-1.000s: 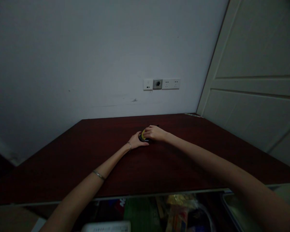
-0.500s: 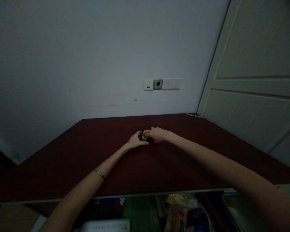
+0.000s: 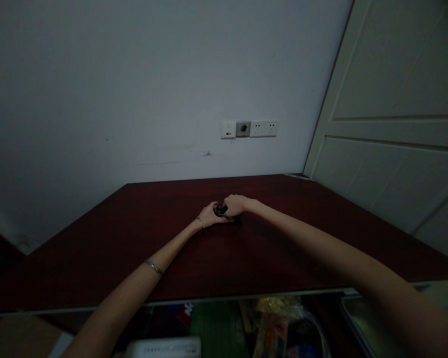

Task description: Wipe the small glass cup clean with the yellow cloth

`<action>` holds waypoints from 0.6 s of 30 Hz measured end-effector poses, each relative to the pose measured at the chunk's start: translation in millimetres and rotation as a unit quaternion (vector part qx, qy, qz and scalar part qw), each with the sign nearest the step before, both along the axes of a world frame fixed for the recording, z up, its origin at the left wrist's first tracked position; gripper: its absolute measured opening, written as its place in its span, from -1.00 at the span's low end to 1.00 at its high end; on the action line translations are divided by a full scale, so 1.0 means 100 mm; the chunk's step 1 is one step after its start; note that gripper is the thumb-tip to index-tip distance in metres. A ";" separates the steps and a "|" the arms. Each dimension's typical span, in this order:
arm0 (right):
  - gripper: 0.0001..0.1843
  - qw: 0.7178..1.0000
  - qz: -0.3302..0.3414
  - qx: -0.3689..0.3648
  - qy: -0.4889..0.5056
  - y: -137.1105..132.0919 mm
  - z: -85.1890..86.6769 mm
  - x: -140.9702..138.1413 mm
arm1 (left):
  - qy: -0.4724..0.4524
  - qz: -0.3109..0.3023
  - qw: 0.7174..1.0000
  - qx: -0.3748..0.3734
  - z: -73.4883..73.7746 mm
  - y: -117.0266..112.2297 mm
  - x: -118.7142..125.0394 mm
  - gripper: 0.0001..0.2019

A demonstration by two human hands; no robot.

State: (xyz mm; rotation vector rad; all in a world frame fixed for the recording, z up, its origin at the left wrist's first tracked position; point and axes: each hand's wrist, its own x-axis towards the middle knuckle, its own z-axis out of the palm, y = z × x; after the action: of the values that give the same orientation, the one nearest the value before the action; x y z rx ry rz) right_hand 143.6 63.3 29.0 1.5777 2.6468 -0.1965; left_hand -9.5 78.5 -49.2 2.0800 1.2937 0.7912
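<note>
Near the middle of the dark red tabletop point(image 3: 194, 263) is a small, glossy black round object point(image 3: 220, 212) with a shiny curved rim; its exact kind is too dark and small to tell. My left hand point(image 3: 209, 216) curls round its left and near side, thumb and fingers gripping it. From the right, my right hand point(image 3: 235, 204) comes over the object's right edge with bent, closed fingers. Whatever those fingers hold is hidden behind the hand. A thin bracelet point(image 3: 199, 222) circles my left wrist, and a wider band point(image 3: 154, 267) sits further up that forearm.
A white wall with a row of sockets point(image 3: 264, 129) rises behind the table. On the right stands a pale panelled door point(image 3: 392, 189). Below the table's front edge lie a white box point(image 3: 164, 347), a green item point(image 3: 218, 328) and packets point(image 3: 271, 335).
The yellow thing that showed under my right fingers, at the black object, is out of sight now. My right hand has turned and bent its fingers more. The left hand keeps its grip.
</note>
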 end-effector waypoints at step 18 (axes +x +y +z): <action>-0.56 0.916 -0.061 -0.032 0.395 0.31 -0.24 0.60 | 0.017 0.025 0.999 0.012 0.00 -0.06 0.00 -0.03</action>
State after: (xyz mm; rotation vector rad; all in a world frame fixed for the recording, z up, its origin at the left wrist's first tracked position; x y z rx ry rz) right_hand 203.3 94.7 4.7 1.9456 3.0020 -1.1385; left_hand -9.7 72.2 -49.2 2.0962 1.3652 0.7991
